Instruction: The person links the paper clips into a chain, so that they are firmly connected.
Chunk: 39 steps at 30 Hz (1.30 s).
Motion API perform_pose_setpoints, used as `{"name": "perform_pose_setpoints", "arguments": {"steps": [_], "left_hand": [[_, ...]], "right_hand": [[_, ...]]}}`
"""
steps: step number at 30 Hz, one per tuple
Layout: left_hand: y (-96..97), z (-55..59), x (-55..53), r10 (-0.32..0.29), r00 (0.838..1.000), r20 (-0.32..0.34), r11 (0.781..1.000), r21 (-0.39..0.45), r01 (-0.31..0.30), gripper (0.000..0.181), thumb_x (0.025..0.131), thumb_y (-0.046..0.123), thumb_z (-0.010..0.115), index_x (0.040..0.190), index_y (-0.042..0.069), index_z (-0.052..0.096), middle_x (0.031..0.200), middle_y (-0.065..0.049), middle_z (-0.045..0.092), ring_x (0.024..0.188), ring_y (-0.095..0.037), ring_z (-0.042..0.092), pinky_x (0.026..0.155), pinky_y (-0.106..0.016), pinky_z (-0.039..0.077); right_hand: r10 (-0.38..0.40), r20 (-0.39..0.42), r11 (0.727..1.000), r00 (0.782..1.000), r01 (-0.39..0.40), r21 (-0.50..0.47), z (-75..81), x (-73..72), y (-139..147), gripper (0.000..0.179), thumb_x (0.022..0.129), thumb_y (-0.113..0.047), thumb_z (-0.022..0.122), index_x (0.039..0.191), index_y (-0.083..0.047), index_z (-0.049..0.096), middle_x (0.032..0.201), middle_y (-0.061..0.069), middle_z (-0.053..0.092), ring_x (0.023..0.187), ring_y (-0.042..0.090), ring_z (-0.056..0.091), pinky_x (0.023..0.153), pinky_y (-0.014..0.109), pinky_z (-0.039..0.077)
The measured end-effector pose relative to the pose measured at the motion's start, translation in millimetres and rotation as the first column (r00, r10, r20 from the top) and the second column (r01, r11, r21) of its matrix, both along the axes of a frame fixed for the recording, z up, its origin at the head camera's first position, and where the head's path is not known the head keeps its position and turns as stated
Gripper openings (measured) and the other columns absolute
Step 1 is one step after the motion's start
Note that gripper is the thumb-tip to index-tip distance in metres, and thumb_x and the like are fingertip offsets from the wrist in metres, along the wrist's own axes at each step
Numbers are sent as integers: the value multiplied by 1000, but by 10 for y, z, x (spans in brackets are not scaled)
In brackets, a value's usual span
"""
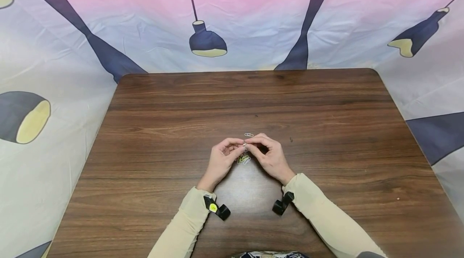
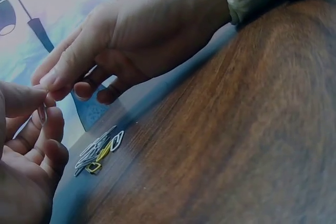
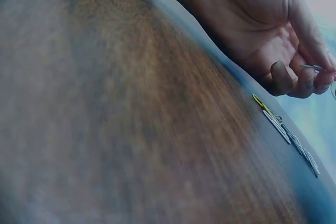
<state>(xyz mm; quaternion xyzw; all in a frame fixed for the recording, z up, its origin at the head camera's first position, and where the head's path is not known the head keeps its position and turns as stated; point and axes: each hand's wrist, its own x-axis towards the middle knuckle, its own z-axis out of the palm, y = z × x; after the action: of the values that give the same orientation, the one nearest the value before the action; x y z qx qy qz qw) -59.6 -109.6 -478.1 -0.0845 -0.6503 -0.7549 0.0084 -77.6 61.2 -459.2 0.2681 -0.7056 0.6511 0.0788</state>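
Over the middle of the table, my left hand [image 1: 222,158] and right hand [image 1: 271,157] meet fingertip to fingertip. The left thumb and index finger pinch a small paper clip [image 3: 314,68], its wire end poking out between them. My right thumb and index finger pinch at the same spot, from the other side. A clip loop [image 2: 42,114] hangs below the joined fingertips, partly hidden by them. Beneath the hands lies a small pile of paper clips [image 1: 246,160], white and yellow. One white paper clip [image 1: 248,134] lies apart, just beyond the fingertips.
The brown wood-grain table [image 1: 163,129] spreads out on all sides. A cloth backdrop [image 1: 152,20] printed with lamps hangs behind it and along its sides. Small dark specks [image 1: 291,139] mark the wood right of the hands. Both wrists wear black camera mounts [image 1: 282,203].
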Motion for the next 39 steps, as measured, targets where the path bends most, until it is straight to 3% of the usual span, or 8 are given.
{"name": "perform_pose_setpoints", "arguments": {"steps": [7,12,16,22,30,32,34,39], "left_hand": [[13,-36,0,39,999,-23,981,-190,-43,13,91,4,68,99,-5,69,89,-19,65,72,-15,59,61,-17,47],[-2,-25,-22,149,988,48,983,-119,-143,16,91,4,67,96,-11,67,80,-26,64,63,-13,58,54,-18,46],[-21,-8,-46,228,965,127,972,23,-232,15,91,-2,64,97,-16,62,78,-23,66,62,-12,62,53,-20,48],[-23,-27,-59,246,964,104,964,75,-254,12,89,-5,65,95,-15,62,76,-19,67,61,-13,63,52,-22,50],[-16,-20,-61,235,967,98,964,101,-244,15,89,-6,65,96,-19,61,82,-33,64,64,-16,65,56,-23,53],[-15,-29,-63,225,970,95,965,113,-235,17,89,-5,65,96,-20,60,84,-37,63,65,-16,66,57,-23,54],[-14,-37,-64,215,972,96,967,122,-226,17,89,-4,65,96,-20,60,85,-38,62,67,-17,67,59,-24,55],[-14,-41,-60,195,977,92,974,96,-203,20,91,0,66,97,-19,63,84,-35,64,67,-15,66,61,-24,55]], "right_hand": [[-41,31,997,999,43,-57,-226,-65,22,20,84,10,69,104,5,68,90,11,66,78,18,61,70,22,50],[-169,20,984,985,168,60,-325,-131,58,19,89,-2,70,107,-3,69,94,3,66,87,17,56,78,25,45],[-269,-14,911,963,259,321,-352,-152,73,20,86,-10,73,106,-10,71,97,-2,59,93,19,44,83,35,32],[-336,-37,781,941,300,548,-341,-122,65,23,77,-14,73,100,-12,71,100,3,51,94,27,38,79,42,26],[-330,-30,723,944,273,635,-305,-107,43,11,86,-17,71,95,-12,69,101,6,49,95,28,38,81,44,26],[-318,-35,728,948,267,631,-310,-108,44,7,88,-18,70,94,-13,68,100,5,49,95,28,38,81,44,25],[-305,-38,761,951,268,591,-321,-111,49,5,90,-18,69,93,-15,67,100,4,49,95,27,38,81,44,24],[-229,-41,920,973,230,318,-343,-133,64,6,92,-12,67,95,-13,62,105,2,60,100,22,49,85,42,27]]}}
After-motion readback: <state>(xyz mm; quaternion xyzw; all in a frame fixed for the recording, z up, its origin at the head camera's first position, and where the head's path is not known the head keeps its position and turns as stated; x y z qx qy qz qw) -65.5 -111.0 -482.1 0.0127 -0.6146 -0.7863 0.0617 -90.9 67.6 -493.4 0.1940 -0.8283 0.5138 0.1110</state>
